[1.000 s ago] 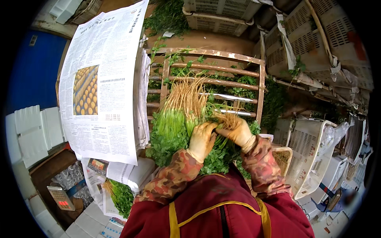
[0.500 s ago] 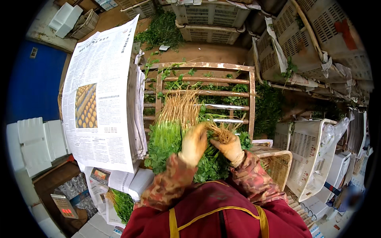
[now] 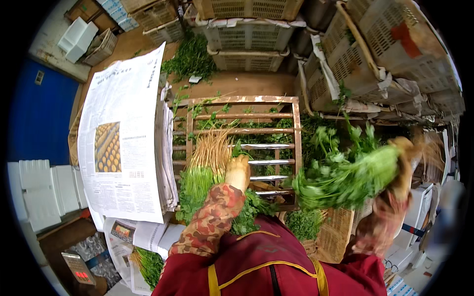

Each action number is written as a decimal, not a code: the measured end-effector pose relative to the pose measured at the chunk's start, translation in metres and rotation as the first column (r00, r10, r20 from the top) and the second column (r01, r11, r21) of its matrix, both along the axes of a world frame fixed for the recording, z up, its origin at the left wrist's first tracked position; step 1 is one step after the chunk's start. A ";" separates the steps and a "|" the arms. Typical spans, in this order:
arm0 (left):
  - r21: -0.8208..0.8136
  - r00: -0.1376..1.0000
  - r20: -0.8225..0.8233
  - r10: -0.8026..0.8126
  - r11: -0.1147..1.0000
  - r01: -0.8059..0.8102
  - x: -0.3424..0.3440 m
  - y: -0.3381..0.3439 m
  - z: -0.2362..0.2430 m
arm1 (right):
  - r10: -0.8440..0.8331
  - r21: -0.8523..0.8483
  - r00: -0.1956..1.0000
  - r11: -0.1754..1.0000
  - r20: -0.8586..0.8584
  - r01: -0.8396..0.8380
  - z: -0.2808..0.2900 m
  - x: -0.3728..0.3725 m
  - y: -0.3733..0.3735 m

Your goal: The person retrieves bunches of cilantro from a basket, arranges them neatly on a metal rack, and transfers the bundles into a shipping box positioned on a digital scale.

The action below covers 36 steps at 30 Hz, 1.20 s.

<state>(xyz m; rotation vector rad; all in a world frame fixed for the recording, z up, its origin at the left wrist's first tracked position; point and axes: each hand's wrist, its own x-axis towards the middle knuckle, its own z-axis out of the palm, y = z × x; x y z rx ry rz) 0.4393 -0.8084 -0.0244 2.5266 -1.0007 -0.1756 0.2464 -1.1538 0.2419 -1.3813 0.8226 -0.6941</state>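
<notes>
Presently, centre to right of the frame, these items:

Item, right hand (image 3: pixel 402 165), right of centre, blurred: closed around the root end of a loose bunch (image 3: pixel 345 177) of leafy greens, its foliage pointing left, off the right side of the rack.

Item, left hand (image 3: pixel 238 172), centre: lowered against the laid bunch; fingers partly hidden, so whether it grips or merely presses cannot be told.

Item, laid bunch (image 3: pixel 203 170), left of centre: tan roots uppermost, green stems and leaves below, lying on the rack.

Item, metal rack (image 3: pixel 297 148), centre, rusty-framed, barred.

Item, newspaper stack (image 3: pixel 131 200), left, beside the rack.

Item, tan crate (image 3: pixel 335 234), lower right, beneath the loose bunch.

Hazards, as judged: a slack hold at the roots might let outer stems slip and scatter; a fast swing might snag trailing leaves on the rack's corner; uneven pressure from the left hand might skew the aligned roots or bruise stems against the bars.
</notes>
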 end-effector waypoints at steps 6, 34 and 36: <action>-0.258 0.998 -0.056 0.032 0.965 -0.046 -0.020 0.004 0.072 | -0.037 -0.321 0.945 0.944 -0.325 -0.074 -0.074 0.009 -0.022; 0.053 0.962 0.076 -0.261 0.965 0.257 -0.074 -0.075 0.095 | 0.314 0.142 0.944 0.944 -0.100 -0.299 -0.124 0.079 0.129; 0.046 0.965 -0.040 -0.259 0.964 0.260 -0.078 -0.074 0.100 | 0.295 0.150 0.943 0.950 -0.153 -0.272 -0.126 0.078 0.133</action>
